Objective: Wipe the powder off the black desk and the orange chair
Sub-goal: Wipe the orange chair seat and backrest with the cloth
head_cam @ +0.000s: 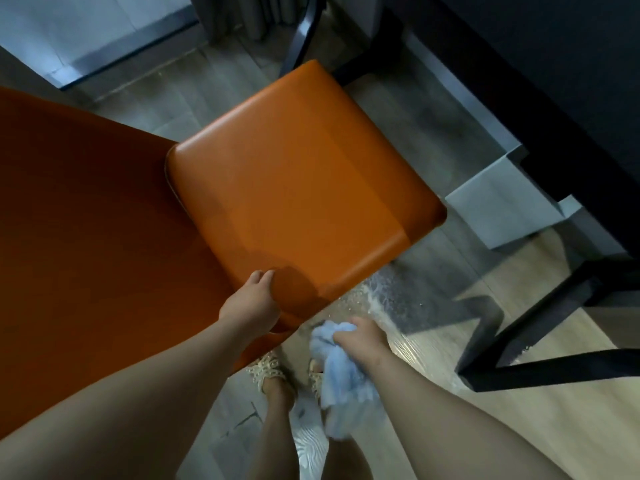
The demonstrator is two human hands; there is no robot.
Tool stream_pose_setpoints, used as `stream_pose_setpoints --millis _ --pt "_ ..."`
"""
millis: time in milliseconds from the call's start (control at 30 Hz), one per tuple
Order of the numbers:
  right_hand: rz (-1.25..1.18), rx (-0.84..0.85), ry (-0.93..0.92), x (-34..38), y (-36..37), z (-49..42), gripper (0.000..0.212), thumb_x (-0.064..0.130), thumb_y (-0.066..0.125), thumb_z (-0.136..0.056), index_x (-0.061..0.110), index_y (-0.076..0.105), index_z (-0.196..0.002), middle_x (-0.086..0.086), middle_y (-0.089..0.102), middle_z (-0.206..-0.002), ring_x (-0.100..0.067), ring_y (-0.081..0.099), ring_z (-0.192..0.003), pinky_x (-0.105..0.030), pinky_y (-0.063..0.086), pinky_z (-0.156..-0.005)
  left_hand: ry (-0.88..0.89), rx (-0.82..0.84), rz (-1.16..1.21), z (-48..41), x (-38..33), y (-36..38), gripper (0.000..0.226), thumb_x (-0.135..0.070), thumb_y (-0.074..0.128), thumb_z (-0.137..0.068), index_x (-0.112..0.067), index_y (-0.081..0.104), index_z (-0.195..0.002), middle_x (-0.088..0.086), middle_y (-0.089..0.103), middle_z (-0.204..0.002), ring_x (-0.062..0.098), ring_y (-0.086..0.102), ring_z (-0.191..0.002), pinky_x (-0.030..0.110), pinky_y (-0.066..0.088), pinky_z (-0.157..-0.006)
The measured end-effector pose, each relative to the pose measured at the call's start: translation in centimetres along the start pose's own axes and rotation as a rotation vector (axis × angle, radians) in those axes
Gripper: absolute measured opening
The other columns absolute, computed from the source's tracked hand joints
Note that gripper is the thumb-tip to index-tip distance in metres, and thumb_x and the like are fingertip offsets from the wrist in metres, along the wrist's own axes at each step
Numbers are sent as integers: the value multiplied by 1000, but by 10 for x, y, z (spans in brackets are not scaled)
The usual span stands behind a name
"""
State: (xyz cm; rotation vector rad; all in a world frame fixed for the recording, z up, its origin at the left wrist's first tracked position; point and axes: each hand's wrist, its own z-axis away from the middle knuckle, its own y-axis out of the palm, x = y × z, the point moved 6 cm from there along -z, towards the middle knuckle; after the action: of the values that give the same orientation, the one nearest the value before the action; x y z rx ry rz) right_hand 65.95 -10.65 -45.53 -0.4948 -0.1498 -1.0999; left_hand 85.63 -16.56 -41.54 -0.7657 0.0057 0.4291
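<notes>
Right hand (362, 339) fingers clench cloth (341, 372); left hand (251, 301) fingers grip orange chair (294, 188) corner.

A single head-worn camera (wide-angle, the only view) looks steeply down, close above the orange chair (294, 188) and floor (554, 427).

chair back (86, 237) cut off left | black desk (554, 81) cropped right

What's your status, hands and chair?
Left hand grips orange chair seat corner. Right hand holds blue cloth, off the seat. White powder on floor beside chair.
</notes>
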Motion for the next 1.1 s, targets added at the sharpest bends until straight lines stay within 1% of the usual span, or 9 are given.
stream_pose_setpoints --millis 33,167,333,433,567,700,800,933,1100 --pt "-68 -42 46 -7 -5 5 36 27 59 -77 20 55 -112 -6 58 -112 -25 55 -94 -27 42 -78 2 3 -5 0 0 -2 68 -4 36 -92 -29 13 -151 -3 11 -159 23 51 -120 28 59 -69" --pt "-227 -513 76 -5 -50 34 33 26 56 -83 20 54 -115 -10 53 -119 -28 56 -87 -36 48 -75 35 -12 -33 -2 0 -18 65 -6 36 -95 -30 12 -151 -3 7 -160 23 49 -125 19 52 -55" --pt "-244 -698 -362 87 -58 45 38 17 65 -84 10 53 -120 -14 44 -132 -28 50 -109 -32 42 -78 74 -23 -46 -22 12 -45 61 -9 34 -95 -27 14 -150 -5 6 -160 25 45 -129 23 50 -61" --pt "-110 -639 -564 146 -26 41 42 23 63 -83 8 56 -122 -15 41 -140 -30 43 -124 -32 39 -93 63 -29 -15 -40 27 -65 65 -5 34 -93 -26 14 -151 -3 7 -160 25 36 -136 33 53 -89" --pt "192 -485 -706 205 33 24 52 30 55 -86 21 47 -136 -4 28 -151 -28 37 -130 -37 34 -103 18 -42 42 -64 58 -98 61 -14 36 -93 -20 17 -151 4 16 -158 25 22 -143 45 30 -114" --pt "587 -301 -640 230 101 -1 57 27 49 -91 38 31 -144 6 9 -159 -31 23 -137 -43 27 -107 105 -78 -2 -81 86 -131 66 -9 35 -88 -16 14 -150 4 15 -158 25 20 -144 41 27 -114" --pt "731 -121 -541 220 139 -11 57 19 48 -91 42 31 -141 10 -6 -158 -33 8 -142 -50 22 -110 201 -52 -45 -93 87 -140 61 -15 38 -91 -17 18 -149 2 17 -157 24 23 -142 40 29 -110" --pt "796 -109 -507 204 139 -6 54 6 47 -91 37 39 -134 8 -5 -158 -34 6 -142 -52 28 -107 280 18 -141 -104 83 -131 63 -20 41 -94 -18 13 -150 1 12 -158 22 16 -145 37 27 -113" --pt "811 -133 -424 207 133 2 45 8 49 -91 35 44 -128 6 -3 -158 -33 10 -140 -50 31 -105 321 106 -204 -98 80 -113 65 -23 41 -95 -18 9 -152 1 9 -160 21 9 -147 39 24 -116"
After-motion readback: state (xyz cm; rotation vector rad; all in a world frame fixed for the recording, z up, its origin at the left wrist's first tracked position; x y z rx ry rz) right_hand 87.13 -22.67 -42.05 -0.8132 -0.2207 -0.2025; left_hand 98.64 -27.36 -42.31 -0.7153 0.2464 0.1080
